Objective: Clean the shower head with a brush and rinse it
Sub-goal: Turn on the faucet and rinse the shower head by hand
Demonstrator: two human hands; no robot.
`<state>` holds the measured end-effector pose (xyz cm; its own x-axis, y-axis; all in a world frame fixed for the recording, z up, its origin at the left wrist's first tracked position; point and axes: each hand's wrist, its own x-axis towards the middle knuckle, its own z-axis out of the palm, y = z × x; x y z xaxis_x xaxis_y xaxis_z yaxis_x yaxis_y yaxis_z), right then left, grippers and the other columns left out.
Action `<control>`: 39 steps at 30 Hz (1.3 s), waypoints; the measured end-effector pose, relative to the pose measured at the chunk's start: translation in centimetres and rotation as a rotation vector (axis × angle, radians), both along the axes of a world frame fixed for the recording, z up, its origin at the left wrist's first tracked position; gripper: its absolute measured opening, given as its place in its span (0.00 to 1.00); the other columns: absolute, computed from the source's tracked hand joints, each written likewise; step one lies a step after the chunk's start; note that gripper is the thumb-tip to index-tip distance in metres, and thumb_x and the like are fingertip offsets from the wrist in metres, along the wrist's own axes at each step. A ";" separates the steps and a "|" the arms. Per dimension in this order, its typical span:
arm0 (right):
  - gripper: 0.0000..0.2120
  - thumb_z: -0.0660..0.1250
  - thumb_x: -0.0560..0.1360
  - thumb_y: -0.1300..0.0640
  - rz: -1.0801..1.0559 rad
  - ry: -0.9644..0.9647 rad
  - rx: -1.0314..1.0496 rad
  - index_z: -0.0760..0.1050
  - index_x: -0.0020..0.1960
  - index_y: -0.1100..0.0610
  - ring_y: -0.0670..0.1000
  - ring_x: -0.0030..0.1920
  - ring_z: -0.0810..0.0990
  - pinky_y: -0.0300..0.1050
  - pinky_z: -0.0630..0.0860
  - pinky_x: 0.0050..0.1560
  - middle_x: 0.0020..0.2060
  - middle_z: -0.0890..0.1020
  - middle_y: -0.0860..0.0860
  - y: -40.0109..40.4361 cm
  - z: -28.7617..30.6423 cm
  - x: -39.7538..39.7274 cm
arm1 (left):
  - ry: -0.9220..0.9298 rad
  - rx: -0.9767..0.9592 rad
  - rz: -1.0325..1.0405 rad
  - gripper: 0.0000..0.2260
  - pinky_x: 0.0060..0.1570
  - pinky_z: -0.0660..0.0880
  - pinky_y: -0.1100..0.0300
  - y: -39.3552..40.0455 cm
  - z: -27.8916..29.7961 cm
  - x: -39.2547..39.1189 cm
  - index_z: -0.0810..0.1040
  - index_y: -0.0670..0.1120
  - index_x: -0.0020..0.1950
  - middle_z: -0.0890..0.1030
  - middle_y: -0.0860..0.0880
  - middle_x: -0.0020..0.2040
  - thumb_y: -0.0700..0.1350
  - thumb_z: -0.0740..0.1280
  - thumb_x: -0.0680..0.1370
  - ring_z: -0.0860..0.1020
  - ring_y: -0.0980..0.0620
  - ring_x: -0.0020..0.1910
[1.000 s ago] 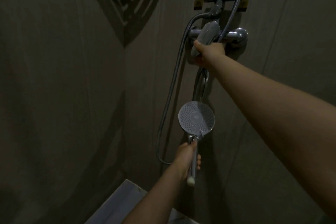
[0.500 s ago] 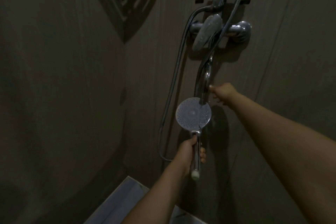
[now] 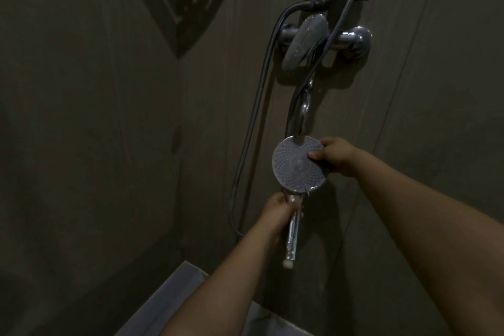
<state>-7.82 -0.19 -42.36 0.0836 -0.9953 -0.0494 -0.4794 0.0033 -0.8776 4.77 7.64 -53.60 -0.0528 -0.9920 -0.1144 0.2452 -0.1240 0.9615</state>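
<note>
Right hand (image 3: 336,157) has left the mixer lever (image 3: 304,41) and now pinches the shower head (image 3: 296,165) rim below it, left hand (image 3: 276,211) clenched on its handle; no brush visible, rinsing apparently pending.

Glossy chrome metal shower head (image 3: 296,165) handle; dotted face looks matt, perhaps plastic.

My right hand (image 3: 336,157) is off the tap lever (image 3: 304,41) now and down at the shower head (image 3: 297,165), thumb on its dotted face, fingers round the right rim. The lever stands free. The head sits a little lower and nearer me.
</note>
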 end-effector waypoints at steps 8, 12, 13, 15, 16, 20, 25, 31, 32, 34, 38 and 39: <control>0.14 0.65 0.73 0.70 0.048 -0.036 -0.174 0.73 0.58 0.67 0.53 0.45 0.75 0.44 0.75 0.44 0.43 0.77 0.57 0.9 -0.1 2.7 | 0.095 -0.106 0.348 0.13 0.29 0.75 0.66 -3.7 4.5 2.4 0.73 0.43 0.58 0.78 0.44 0.53 0.35 0.67 0.74 0.78 0.49 0.47; 0.10 0.70 0.72 0.63 -0.022 -0.118 -0.147 0.74 0.52 0.61 0.53 0.41 0.77 0.43 0.75 0.37 0.41 0.78 0.56 0.7 -0.8 3.1 | 0.287 -0.036 0.386 0.15 0.43 0.79 0.54 -3.7 3.8 2.1 0.72 0.45 0.61 0.77 0.43 0.57 0.36 0.65 0.75 0.78 0.45 0.53; 0.08 0.69 0.72 0.61 -0.017 -0.114 -0.072 0.74 0.49 0.61 0.53 0.38 0.77 0.42 0.74 0.34 0.39 0.78 0.55 0.7 -1.1 3.2 | 0.377 -0.013 0.391 0.16 0.48 0.79 0.51 -3.4 3.5 1.9 0.71 0.46 0.63 0.77 0.43 0.58 0.36 0.64 0.75 0.78 0.43 0.54; 0.06 0.67 0.74 0.59 -0.002 -0.066 0.024 0.73 0.42 0.60 0.51 0.33 0.76 0.42 0.73 0.32 0.36 0.77 0.54 0.6 -1.7 3.4 | 0.525 0.018 0.385 0.19 0.52 0.78 0.48 -3.1 2.9 1.3 0.69 0.47 0.66 0.77 0.42 0.59 0.36 0.63 0.76 0.78 0.41 0.57; 0.06 0.66 0.75 0.60 -0.008 -0.044 0.015 0.72 0.40 0.59 0.51 0.33 0.76 0.42 0.74 0.33 0.37 0.77 0.55 0.5 -1.8 3.5 | 0.573 0.038 0.360 0.20 0.53 0.78 0.47 -2.9 2.7 1.2 0.68 0.47 0.67 0.77 0.42 0.60 0.36 0.63 0.76 0.78 0.41 0.57; 0.12 0.65 0.75 0.62 0.003 0.189 -0.168 0.74 0.56 0.65 0.58 0.52 0.79 0.49 0.75 0.51 0.50 0.79 0.60 -0.1 -1.4 3.1 | 0.288 0.112 0.205 0.21 0.43 0.79 0.55 -2.6 3.1 2.0 0.71 0.43 0.66 0.78 0.40 0.60 0.36 0.67 0.74 0.79 0.43 0.53; 0.13 0.67 0.73 0.63 0.055 0.333 -0.216 0.74 0.57 0.64 0.55 0.48 0.77 0.46 0.73 0.49 0.46 0.76 0.55 -0.4 -1.5 2.5 | -0.134 0.000 0.287 0.18 0.56 0.77 0.47 -3.1 3.7 3.4 0.73 0.40 0.60 0.77 0.39 0.60 0.36 0.70 0.72 0.77 0.41 0.58; 0.10 0.72 0.67 0.66 0.103 0.450 -0.256 0.72 0.39 0.56 0.51 0.46 0.75 0.40 0.68 0.45 0.43 0.76 0.54 -0.1 -0.5 2.3 | -0.405 -0.200 0.352 0.15 0.53 0.77 0.55 -3.9 4.7 2.9 0.76 0.38 0.57 0.80 0.40 0.55 0.37 0.71 0.71 0.78 0.46 0.52; 0.09 0.72 0.67 0.67 0.112 0.405 -0.245 0.74 0.43 0.58 0.53 0.47 0.76 0.41 0.70 0.46 0.45 0.78 0.56 0.0 -0.4 2.1 | -0.405 -0.221 0.355 0.15 0.49 0.76 0.58 -4.2 4.9 2.6 0.77 0.37 0.56 0.81 0.41 0.53 0.36 0.72 0.70 0.78 0.49 0.49; 0.15 0.70 0.69 0.68 0.082 0.249 -0.199 0.76 0.55 0.64 0.58 0.53 0.79 0.45 0.74 0.50 0.49 0.80 0.60 0.4 -0.5 1.4 | -0.342 -0.244 0.374 0.15 0.40 0.74 0.65 -4.7 5.2 2.1 0.77 0.37 0.57 0.80 0.43 0.49 0.36 0.71 0.70 0.76 0.51 0.45; 0.15 0.67 0.73 0.66 0.017 -0.094 -0.070 0.73 0.59 0.66 0.59 0.47 0.80 0.46 0.78 0.37 0.43 0.80 0.57 0.8 -1.7 -0.1 | -0.153 -0.186 0.410 0.10 0.28 0.72 0.73 -4.9 4.2 1.4 0.77 0.41 0.57 0.77 0.52 0.43 0.41 0.64 0.77 0.75 0.58 0.37; 0.15 0.66 0.74 0.66 -0.017 -0.190 -0.051 0.72 0.60 0.66 0.60 0.48 0.79 0.48 0.78 0.39 0.47 0.80 0.60 0.7 -2.0 -0.3 | -0.107 -0.148 0.398 0.08 0.33 0.74 0.70 -4.9 3.7 1.3 0.77 0.42 0.54 0.78 0.51 0.43 0.42 0.62 0.78 0.76 0.56 0.38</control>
